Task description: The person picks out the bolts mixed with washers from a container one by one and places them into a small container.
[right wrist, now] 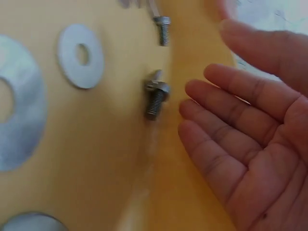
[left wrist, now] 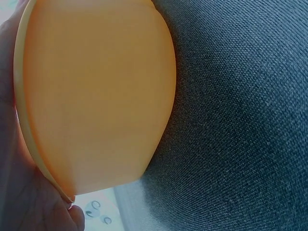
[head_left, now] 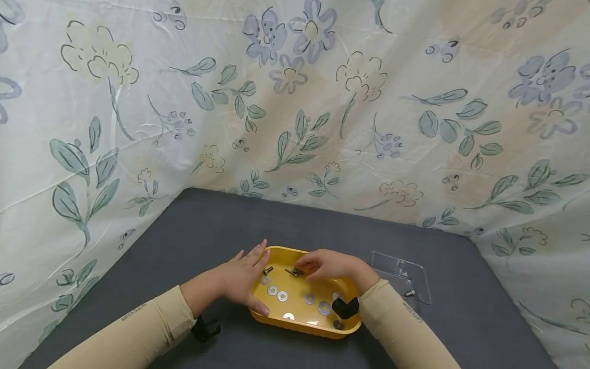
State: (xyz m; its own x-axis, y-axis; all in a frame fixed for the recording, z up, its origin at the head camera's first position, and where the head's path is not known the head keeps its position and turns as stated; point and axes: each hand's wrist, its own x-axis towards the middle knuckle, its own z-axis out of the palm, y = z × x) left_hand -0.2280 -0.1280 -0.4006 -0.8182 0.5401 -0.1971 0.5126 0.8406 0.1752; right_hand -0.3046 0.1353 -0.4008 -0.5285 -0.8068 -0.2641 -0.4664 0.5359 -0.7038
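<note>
Yellow oval plastic tray [head_left: 299, 320] sits at the near edge of the dark grey table [head_left: 184, 230], holding steel washers [head_left: 282, 295] and short bolts [head_left: 293, 271]. Left hand [head_left: 244, 279] steadies its left rim, fingers straight. Right hand [head_left: 327, 264] hovers spread over the bolts, apparently selecting; next comes a pinch. The right-wrist view alone shows its palm empty beside a bolt [right wrist: 156, 98].

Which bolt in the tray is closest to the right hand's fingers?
The bolt mid-tray at the far side, just off the right hand's fingertips. The other bolt lies farther left, near the left hand.
</note>
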